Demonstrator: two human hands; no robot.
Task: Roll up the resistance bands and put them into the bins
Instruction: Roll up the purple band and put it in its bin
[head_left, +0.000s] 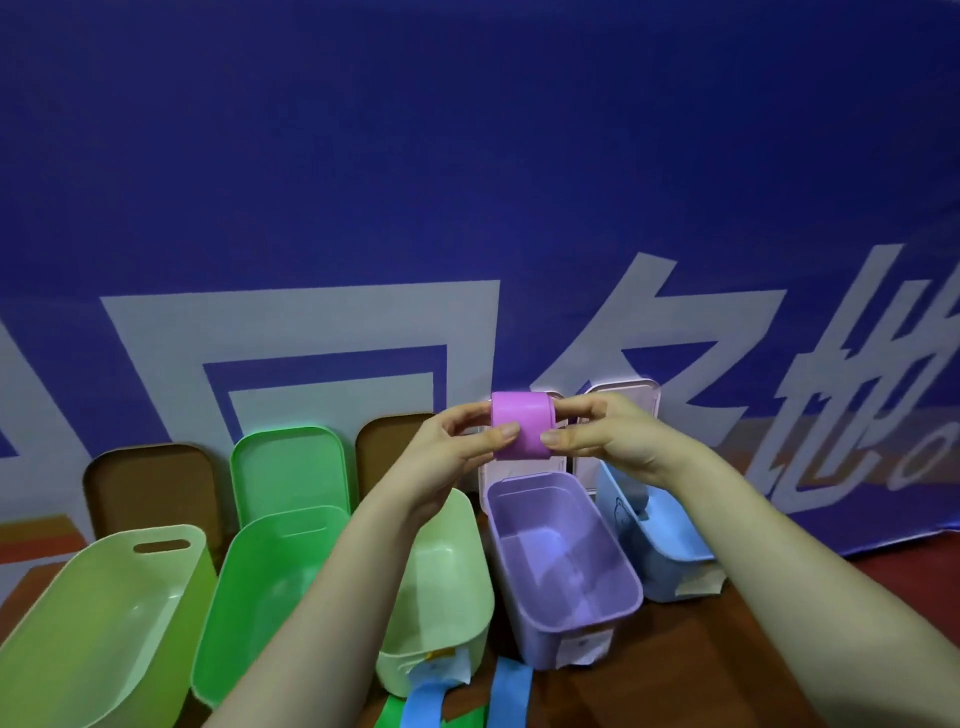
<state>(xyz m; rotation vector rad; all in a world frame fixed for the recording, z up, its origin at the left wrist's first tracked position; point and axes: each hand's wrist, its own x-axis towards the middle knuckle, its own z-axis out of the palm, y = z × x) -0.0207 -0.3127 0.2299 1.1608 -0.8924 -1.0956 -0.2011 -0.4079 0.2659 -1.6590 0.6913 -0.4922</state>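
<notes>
Up at centre, the left hand (457, 441) and right hand (602, 436) face each other and pinch a rolled pink rubber resistance band (519, 423) between thumbs in front and curled fingers behind, one hand on each side edge. The roll hangs in the air with its broad flat face turned to the camera. Its longer side runs 12 to 6, upright. I cannot tell which way the coil's core runs.

At 6 o'clock from the roll, with clear air between them, stands the lilac rectangular plastic bin (535, 639), its mouth open and uncovered and its long axis running from 11 to 5. Just beside its left rim, at 7 o'clock, is a pale green plastic bin (447, 571), crossed by the left forearm. At 4 o'clock a light blue plastic bin (670, 566) sits just beside the lilac one, under the right forearm.

Further out toward 8 o'clock are a bright green plastic bin (260, 587) and a yellow-green plastic bin with a slot handle (104, 613). Lids lean behind the bins against a blue banner with white characters (467, 182): a green lid (288, 467), two brown lids (150, 488) and a pale pink lid (631, 395). At 6 o'clock on the brown table (727, 649), flat blue bands (511, 691) lie at the near edge.
</notes>
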